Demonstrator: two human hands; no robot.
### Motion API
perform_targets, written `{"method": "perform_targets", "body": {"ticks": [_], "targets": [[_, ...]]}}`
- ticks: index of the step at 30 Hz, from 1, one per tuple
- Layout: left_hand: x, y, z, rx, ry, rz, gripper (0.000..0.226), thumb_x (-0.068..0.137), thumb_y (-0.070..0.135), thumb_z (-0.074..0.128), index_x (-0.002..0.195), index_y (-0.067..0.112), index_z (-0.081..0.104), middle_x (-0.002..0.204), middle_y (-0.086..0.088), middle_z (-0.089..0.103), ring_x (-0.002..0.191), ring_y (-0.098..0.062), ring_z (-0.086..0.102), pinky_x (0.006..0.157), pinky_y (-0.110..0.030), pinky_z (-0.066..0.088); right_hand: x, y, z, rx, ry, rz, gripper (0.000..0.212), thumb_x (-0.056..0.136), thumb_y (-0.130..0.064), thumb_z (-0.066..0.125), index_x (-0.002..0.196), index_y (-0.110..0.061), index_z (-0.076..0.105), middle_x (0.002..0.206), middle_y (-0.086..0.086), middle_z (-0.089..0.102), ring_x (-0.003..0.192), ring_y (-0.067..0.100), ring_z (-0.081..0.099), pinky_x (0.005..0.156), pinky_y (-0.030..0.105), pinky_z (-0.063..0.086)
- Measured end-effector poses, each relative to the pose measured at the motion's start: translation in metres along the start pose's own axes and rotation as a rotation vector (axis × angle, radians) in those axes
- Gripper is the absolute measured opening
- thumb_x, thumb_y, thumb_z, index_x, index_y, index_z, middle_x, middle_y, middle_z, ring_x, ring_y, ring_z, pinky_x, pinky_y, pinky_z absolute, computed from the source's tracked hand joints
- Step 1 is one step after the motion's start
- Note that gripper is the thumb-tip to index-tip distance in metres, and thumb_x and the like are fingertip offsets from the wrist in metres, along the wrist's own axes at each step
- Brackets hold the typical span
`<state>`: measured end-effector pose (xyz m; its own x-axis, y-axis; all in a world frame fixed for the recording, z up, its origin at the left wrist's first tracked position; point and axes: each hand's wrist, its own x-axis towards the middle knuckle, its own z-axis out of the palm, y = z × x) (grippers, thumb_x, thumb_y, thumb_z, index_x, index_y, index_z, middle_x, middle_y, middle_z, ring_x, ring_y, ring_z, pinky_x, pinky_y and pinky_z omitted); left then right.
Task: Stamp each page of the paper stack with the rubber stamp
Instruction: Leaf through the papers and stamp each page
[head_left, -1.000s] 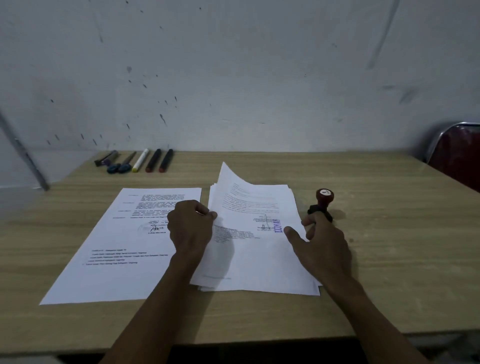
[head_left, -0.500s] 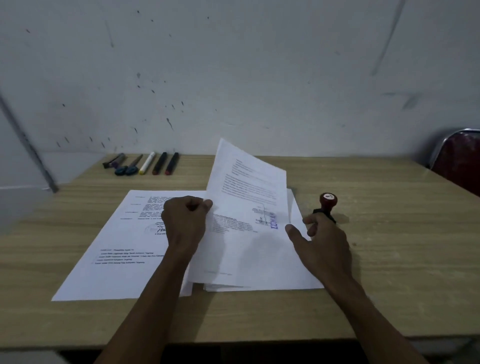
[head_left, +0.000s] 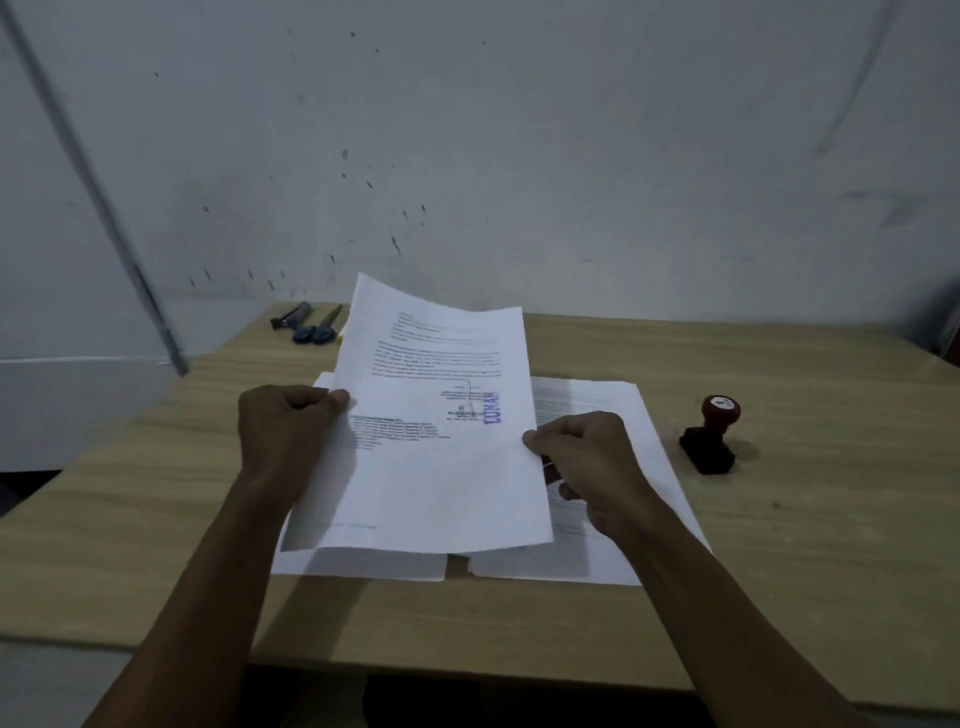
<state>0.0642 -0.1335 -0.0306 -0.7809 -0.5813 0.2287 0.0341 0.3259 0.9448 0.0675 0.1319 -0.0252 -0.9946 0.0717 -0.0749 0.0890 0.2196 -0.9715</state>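
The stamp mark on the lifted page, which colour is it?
Blue-purple ink; the stamp mark shows clearly in the head view.

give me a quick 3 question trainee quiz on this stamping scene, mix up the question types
1. True or false: the right hand grips the rubber stamp.
2. The lifted sheet is held by: A) the left hand alone B) both hands C) neither hand.
3. Fill in: the ink mark on the lifted sheet is ____ in colour.

Key
1. False: the stamp stands alone on the table, right of the paper stack.
2. B
3. Blue
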Motion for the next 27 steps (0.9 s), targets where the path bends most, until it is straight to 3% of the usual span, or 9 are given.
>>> {"method": "perform_targets", "body": {"ticks": [2, 6, 10, 12, 16, 22, 27], "targets": [[0.012, -0.007, -0.017, 0.065, 0.026, -0.028, 0.016, 0.074, 0.016, 0.081, 0.085, 0.005, 0.077, 0.078, -0.015, 0.072, 0.066, -0.026, 0.065, 0.070, -0.042, 0.055, 0.001, -0.003, 0.021, -0.015, -0.025, 0.018, 0.013, 0.084, -0.005, 0.071, 0.074, 0.003, 0.070, 0.071, 0.013, 0.071, 0.051, 0.019, 0.064, 0.036, 0.016, 0.035], [0.030, -0.020, -0.041, 0.274, 0.054, 0.014, 0.023, 0.076, 0.011, 0.079, 0.095, 0.000, 0.075, 0.090, -0.016, 0.072, 0.076, -0.025, 0.063, 0.069, -0.032, 0.047, 0.000, -0.005, 0.060, -0.138, -0.057, -0.002, 0.016, 0.082, -0.007, 0.074, 0.073, 0.006, 0.071, 0.071, 0.015, 0.072, 0.054, 0.024, 0.068, 0.036, 0.017, 0.038], [0.045, -0.035, -0.050, 0.436, 0.063, 0.041, 0.024, 0.075, 0.015, 0.080, 0.095, 0.002, 0.075, 0.096, -0.016, 0.073, 0.091, -0.032, 0.066, 0.081, -0.038, 0.053, 0.002, -0.005, 0.090, -0.394, -0.004, -0.044, 0.015, 0.077, -0.018, 0.075, 0.073, -0.005, 0.071, 0.068, 0.010, 0.071, 0.062, 0.024, 0.070, 0.057, 0.036, 0.057], [0.049, -0.041, -0.049, 0.488, 0.050, 0.041, 0.022, 0.076, 0.017, 0.079, 0.094, 0.004, 0.076, 0.095, -0.016, 0.073, 0.091, -0.033, 0.066, 0.082, -0.043, 0.054, 0.001, -0.006, 0.097, -0.531, 0.015, -0.056, 0.013, 0.077, -0.025, 0.074, 0.080, -0.013, 0.071, 0.077, 0.001, 0.071, 0.072, 0.021, 0.070, 0.061, 0.029, 0.052], [0.051, -0.048, -0.044, 0.552, 0.031, 0.038, 0.022, 0.078, 0.019, 0.077, 0.097, 0.007, 0.076, 0.097, -0.014, 0.073, 0.091, -0.033, 0.065, 0.076, -0.037, 0.051, 0.000, -0.007, 0.102, -0.694, 0.025, -0.088, 0.020, 0.080, -0.029, 0.071, 0.097, -0.018, 0.067, 0.092, -0.003, 0.069, 0.089, 0.021, 0.067, 0.069, 0.027, 0.043], [0.045, -0.054, -0.035, 0.573, 0.040, 0.005, 0.025, 0.079, 0.021, 0.076, 0.100, 0.007, 0.073, 0.100, -0.014, 0.070, 0.095, -0.034, 0.064, 0.072, -0.033, 0.044, 0.001, -0.002, 0.096, -0.802, 0.035, -0.090, 0.027, 0.079, -0.031, 0.068, 0.102, -0.019, 0.063, 0.099, -0.001, 0.066, 0.095, 0.024, 0.065, 0.072, 0.028, 0.041], [0.042, -0.061, -0.034, 0.582, 0.020, -0.023, 0.023, 0.077, 0.027, 0.077, 0.094, 0.011, 0.072, 0.097, -0.012, 0.069, 0.092, -0.033, 0.063, 0.074, -0.037, 0.049, 0.002, 0.002, 0.091, -0.833, 0.022, -0.072, 0.030, 0.078, -0.034, 0.067, 0.103, -0.018, 0.061, 0.101, 0.000, 0.065, 0.095, 0.025, 0.064, 0.074, 0.029, 0.042]]}}
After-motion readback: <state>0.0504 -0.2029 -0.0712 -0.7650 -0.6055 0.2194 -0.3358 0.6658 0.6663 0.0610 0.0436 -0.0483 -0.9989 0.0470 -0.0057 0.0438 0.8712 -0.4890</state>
